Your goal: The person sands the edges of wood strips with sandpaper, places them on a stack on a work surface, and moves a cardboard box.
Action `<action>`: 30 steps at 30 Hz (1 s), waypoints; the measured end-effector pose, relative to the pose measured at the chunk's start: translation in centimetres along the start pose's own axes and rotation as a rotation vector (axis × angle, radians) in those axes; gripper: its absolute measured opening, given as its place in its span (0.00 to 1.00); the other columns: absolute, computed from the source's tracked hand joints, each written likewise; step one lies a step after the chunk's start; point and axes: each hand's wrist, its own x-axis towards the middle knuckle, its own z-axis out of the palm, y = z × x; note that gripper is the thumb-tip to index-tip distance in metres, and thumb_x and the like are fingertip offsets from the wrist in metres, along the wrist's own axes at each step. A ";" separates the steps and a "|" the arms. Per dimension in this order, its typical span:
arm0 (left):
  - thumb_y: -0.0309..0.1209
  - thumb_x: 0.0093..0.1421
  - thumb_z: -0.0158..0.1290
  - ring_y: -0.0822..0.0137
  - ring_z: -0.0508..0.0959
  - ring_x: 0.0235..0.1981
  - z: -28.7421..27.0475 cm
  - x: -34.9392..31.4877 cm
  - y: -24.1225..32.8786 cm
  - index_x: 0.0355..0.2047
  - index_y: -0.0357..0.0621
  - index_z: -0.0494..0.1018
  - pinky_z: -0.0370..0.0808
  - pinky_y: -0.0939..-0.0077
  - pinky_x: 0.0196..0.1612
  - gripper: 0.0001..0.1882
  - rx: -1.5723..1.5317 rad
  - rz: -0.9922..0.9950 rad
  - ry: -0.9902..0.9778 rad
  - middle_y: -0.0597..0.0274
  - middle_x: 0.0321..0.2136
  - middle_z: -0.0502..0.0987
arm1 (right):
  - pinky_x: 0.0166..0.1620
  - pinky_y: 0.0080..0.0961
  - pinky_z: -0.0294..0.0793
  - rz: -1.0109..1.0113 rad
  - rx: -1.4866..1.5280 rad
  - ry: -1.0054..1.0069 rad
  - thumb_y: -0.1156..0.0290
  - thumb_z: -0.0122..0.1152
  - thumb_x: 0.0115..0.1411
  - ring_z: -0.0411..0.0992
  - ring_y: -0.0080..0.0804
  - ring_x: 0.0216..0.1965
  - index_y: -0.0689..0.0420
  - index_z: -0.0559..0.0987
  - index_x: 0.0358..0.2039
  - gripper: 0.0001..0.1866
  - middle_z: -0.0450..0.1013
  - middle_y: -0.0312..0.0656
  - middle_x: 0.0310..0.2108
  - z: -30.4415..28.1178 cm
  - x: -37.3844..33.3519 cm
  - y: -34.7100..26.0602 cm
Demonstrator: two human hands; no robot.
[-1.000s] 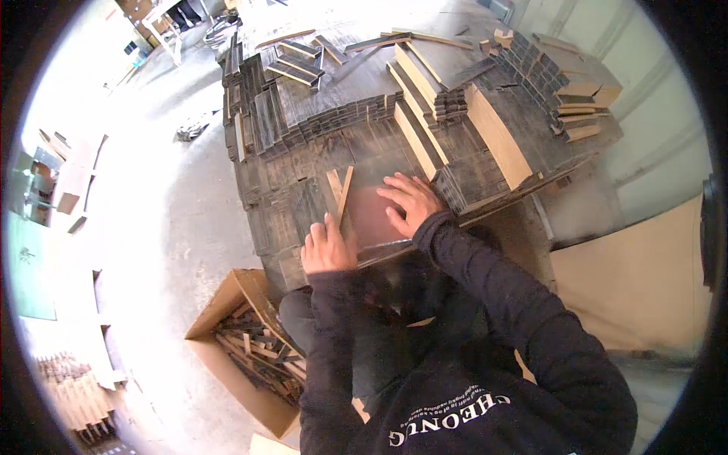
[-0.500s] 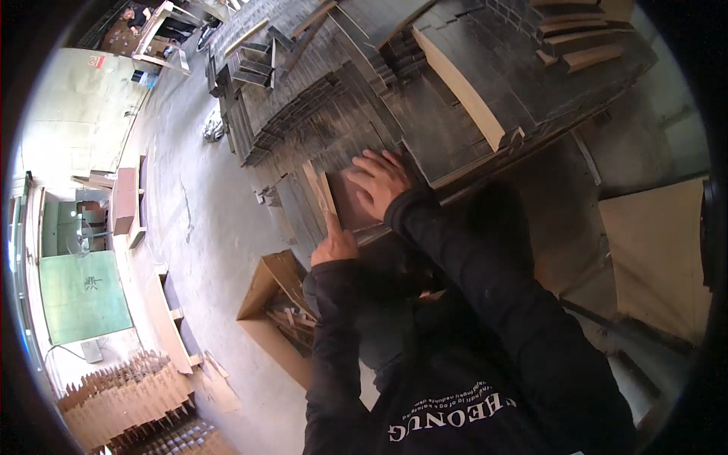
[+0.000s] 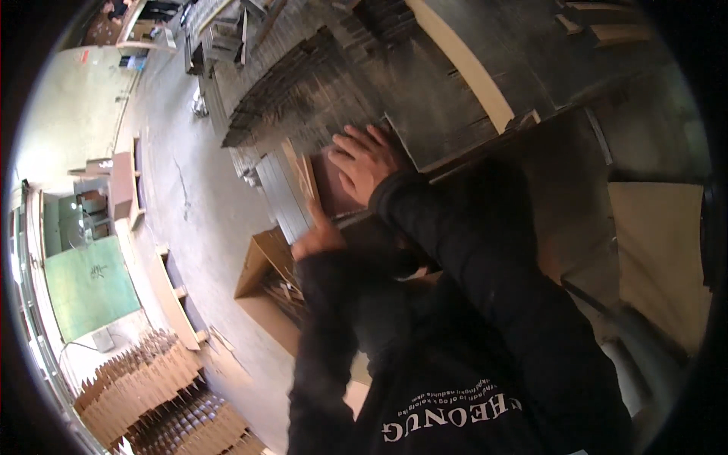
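The right hand (image 3: 365, 165), released and spread flat on a smooth reddish-brown panel (image 3: 331, 189), has shifted nearer two thin, pale-tan wooden strips (image 3: 309, 177); the left hand (image 3: 318, 238) has brought its forefinger to their near ends, so the strips appear more closely controlled. They lie along the panel's left edge, slender and slightly splayed, long axes pointing away from the person and leftward. Blur obscures the left grip; whether it grasps anything cannot be told.
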 end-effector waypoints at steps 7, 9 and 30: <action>0.32 0.50 0.44 0.55 0.73 0.15 1.3 1.4 -0.8 0.60 0.51 0.46 0.69 0.58 0.19 0.35 -0.088 0.368 0.508 0.52 0.13 0.72 | 0.59 0.38 0.49 -0.024 0.048 -0.006 0.64 0.53 0.51 0.55 0.38 0.56 0.53 0.73 0.41 0.16 0.63 0.40 0.50 -0.5 0.0 -0.6; 0.32 0.52 0.44 0.54 0.74 0.18 0.1 -1.8 1.5 0.59 0.52 0.48 0.70 0.57 0.23 0.33 -0.051 -0.027 0.031 0.51 0.15 0.72 | 0.58 0.39 0.49 -0.005 0.040 0.046 0.66 0.53 0.50 0.55 0.38 0.56 0.54 0.74 0.40 0.15 0.63 0.41 0.50 0.2 -0.2 0.6; 0.34 0.52 0.56 0.61 0.77 0.26 -4.1 3.5 -4.9 0.34 0.40 0.71 0.75 0.70 0.32 0.13 -1.804 -0.058 0.142 0.55 0.28 0.77 | 0.60 0.39 0.48 0.019 -0.028 -0.098 0.64 0.50 0.53 0.52 0.40 0.58 0.54 0.73 0.43 0.17 0.60 0.44 0.53 -0.9 -0.2 -0.1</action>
